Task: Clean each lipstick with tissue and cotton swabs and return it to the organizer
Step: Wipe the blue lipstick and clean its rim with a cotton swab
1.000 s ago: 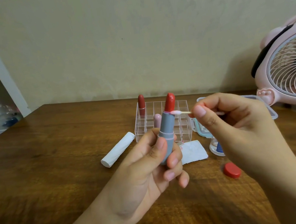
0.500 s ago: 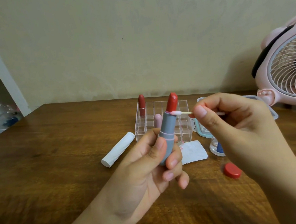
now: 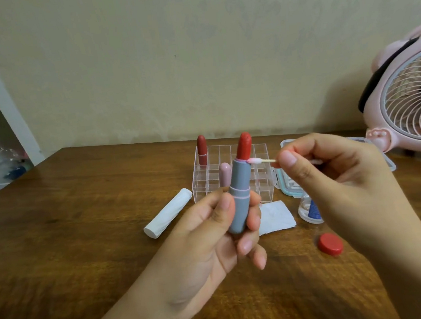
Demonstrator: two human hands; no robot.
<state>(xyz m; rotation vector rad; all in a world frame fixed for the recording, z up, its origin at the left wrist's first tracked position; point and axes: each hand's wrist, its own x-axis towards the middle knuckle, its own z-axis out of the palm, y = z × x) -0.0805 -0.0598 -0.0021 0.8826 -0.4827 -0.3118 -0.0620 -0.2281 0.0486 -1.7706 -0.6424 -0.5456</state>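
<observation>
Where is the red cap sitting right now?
In the head view the red cap lies on the wooden table, front right, below the right hand and just in front of the small clear bottle.

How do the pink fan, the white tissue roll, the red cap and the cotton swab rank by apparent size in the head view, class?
1. Pink fan, though cut off by the frame edge.
2. White tissue roll.
3. Red cap and cotton swab: unsure; the swab looks longer but thinner and is partly hidden in the right hand.
</observation>
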